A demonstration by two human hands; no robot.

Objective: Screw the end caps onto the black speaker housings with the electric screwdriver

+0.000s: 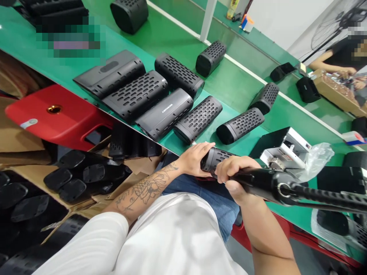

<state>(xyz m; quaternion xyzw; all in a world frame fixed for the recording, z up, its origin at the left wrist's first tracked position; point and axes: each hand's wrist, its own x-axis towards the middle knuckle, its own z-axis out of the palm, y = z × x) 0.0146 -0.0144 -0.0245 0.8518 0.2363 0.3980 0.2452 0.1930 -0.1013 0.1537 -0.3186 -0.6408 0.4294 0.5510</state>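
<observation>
My left hand point(195, 158) is wrapped round the end of a black perforated speaker shell point(214, 158), held over my lap at the bench's near edge. My right hand point(233, 173) grips a black powered screwdriver point(266, 183), whose body and ribbed cable run off to the right; its tip end points into the shell. On the green bench point(235, 84) just beyond lie several more black speaker shells point(197, 118) in a row, some perforated, one smooth with white lettering point(164, 112).
A red plastic stool point(54, 114) and cardboard boxes of black end caps point(57, 179) stand at my left. A black-and-white device point(283, 147) with a clear bag point(318, 156) sits on the bench at right. Another person's arm point(329, 61) works at the far right.
</observation>
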